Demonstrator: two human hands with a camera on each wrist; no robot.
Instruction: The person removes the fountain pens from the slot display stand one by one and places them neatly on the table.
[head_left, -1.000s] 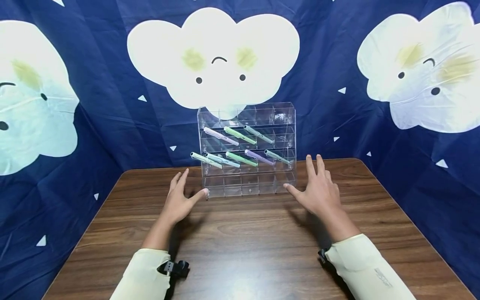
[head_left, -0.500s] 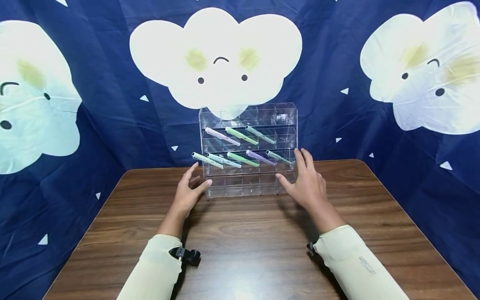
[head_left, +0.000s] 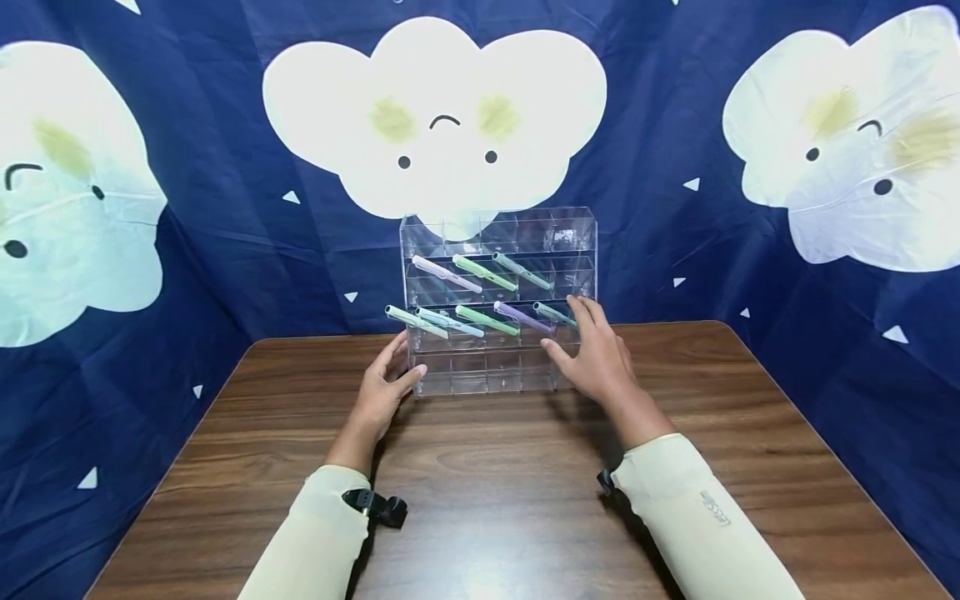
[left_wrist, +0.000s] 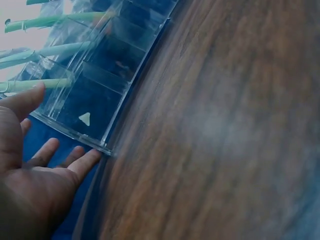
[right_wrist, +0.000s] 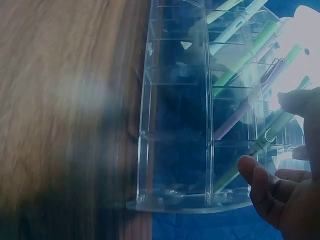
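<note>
A clear acrylic pen rack [head_left: 486, 362] stands at the table's back edge, holding slanted pens. Its upper occupied tier carries a pink pen [head_left: 447, 274], a light green pen [head_left: 484, 272] and a grey-teal pen [head_left: 522, 271]. Lower down lie a cream-green pen [head_left: 417, 322], a light blue pen [head_left: 450, 322], a green pen [head_left: 487, 320], a purple pen [head_left: 525, 317] and a grey-green pen [head_left: 555, 314]. My left hand [head_left: 382, 392] is at the rack's left side, fingers extended, thumb in front. My right hand [head_left: 598, 358], thumb and fingers apart, overlaps the grey-green pen's lower end.
The brown wooden table [head_left: 480, 475] stretches out in front of the rack. Behind and on both sides hangs a dark blue curtain [head_left: 652, 275] with white clouds. A black wrist strap with a small device [head_left: 382, 507] sits on the left sleeve.
My left hand has come in and forward to the rack's left side. The right hand has moved left, from beside the rack to in front of the grey-green pen. The pens keep their places.
</note>
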